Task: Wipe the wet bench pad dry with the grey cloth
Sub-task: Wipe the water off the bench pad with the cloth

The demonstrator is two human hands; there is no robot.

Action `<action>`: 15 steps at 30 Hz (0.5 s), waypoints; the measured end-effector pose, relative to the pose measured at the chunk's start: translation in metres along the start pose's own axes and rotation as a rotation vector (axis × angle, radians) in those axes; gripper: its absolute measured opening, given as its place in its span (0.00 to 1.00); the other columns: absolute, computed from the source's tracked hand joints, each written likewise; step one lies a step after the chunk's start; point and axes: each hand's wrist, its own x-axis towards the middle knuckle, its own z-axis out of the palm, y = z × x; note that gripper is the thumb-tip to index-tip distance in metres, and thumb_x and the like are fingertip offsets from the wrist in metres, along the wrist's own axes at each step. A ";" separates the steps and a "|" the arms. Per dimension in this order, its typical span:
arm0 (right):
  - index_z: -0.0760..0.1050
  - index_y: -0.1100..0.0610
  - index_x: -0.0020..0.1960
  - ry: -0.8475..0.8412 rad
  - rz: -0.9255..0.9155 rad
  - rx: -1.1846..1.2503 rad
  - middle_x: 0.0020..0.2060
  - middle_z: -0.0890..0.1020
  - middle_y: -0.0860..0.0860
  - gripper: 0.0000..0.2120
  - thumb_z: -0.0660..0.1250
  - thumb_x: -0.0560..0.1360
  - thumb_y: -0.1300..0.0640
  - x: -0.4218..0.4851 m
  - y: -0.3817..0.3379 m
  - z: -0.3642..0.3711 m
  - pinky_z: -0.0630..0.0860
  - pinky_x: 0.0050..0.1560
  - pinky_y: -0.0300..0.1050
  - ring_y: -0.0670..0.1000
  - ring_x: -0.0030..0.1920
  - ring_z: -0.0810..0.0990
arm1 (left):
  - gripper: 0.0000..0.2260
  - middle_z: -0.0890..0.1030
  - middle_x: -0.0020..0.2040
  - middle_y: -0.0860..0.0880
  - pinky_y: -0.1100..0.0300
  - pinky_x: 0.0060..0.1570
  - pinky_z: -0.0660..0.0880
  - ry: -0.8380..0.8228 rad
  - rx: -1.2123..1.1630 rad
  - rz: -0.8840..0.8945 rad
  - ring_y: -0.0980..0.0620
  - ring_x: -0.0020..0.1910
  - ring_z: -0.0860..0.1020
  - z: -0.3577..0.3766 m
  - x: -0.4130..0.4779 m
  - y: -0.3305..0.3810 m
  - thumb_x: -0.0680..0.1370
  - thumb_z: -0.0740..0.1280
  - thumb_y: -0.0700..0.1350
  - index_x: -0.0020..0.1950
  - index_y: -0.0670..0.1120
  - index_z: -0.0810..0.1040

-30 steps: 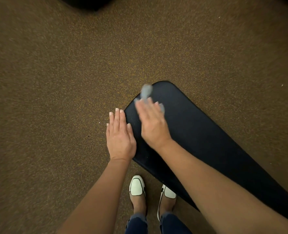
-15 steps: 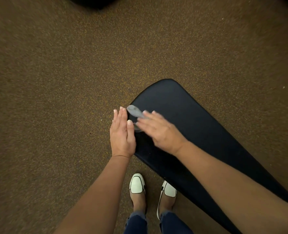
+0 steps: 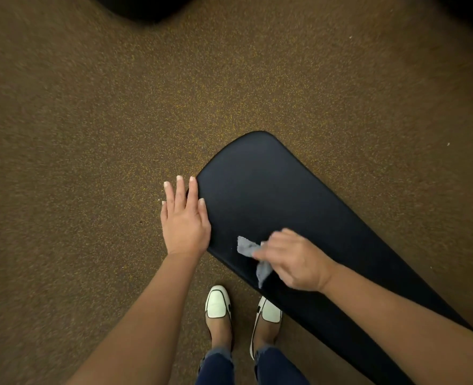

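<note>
Your right hand [image 3: 293,262] pinches the grey cloth [image 3: 253,255] closed on the bench pad [image 3: 271,195] near edge, left hand [image 3: 184,220] flat and open bracing it; flatten cloth, use overlapping strokes.

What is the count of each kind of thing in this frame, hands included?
Bare hands: 2, left hand and right hand
Crumpled grey cloth: 1
Black padded bench pad: 1
White flat shoes: 2, and
Total: 6
</note>
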 end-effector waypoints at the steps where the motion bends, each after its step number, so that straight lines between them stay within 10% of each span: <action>1: 0.78 0.56 0.60 0.100 0.058 0.050 0.44 0.81 0.51 0.17 0.58 0.74 0.64 0.012 -0.003 -0.004 0.73 0.44 0.51 0.54 0.43 0.78 | 0.25 0.58 0.77 0.45 0.45 0.72 0.54 0.038 -0.057 -0.030 0.43 0.77 0.50 0.000 -0.002 0.009 0.80 0.47 0.53 0.75 0.46 0.63; 7: 0.74 0.53 0.66 0.503 0.679 0.504 0.59 0.78 0.50 0.19 0.57 0.77 0.56 0.086 -0.034 -0.001 0.70 0.64 0.45 0.48 0.60 0.75 | 0.23 0.75 0.60 0.45 0.53 0.65 0.67 0.091 -0.662 0.081 0.50 0.62 0.72 -0.011 -0.027 0.057 0.80 0.54 0.55 0.66 0.42 0.73; 11: 0.69 0.54 0.69 0.593 0.765 1.184 0.65 0.75 0.51 0.20 0.58 0.78 0.66 0.100 -0.045 -0.001 0.70 0.67 0.49 0.47 0.65 0.73 | 0.24 0.76 0.63 0.47 0.47 0.64 0.71 -0.091 -1.087 -0.225 0.51 0.62 0.76 -0.014 -0.018 0.064 0.77 0.64 0.57 0.69 0.48 0.68; 15: 0.66 0.53 0.69 0.542 0.762 1.161 0.65 0.74 0.52 0.30 0.55 0.74 0.77 0.096 -0.037 -0.004 0.74 0.63 0.45 0.47 0.62 0.75 | 0.08 0.79 0.52 0.46 0.41 0.55 0.75 0.040 -0.982 -0.277 0.48 0.51 0.79 -0.025 -0.006 0.058 0.77 0.65 0.43 0.56 0.48 0.76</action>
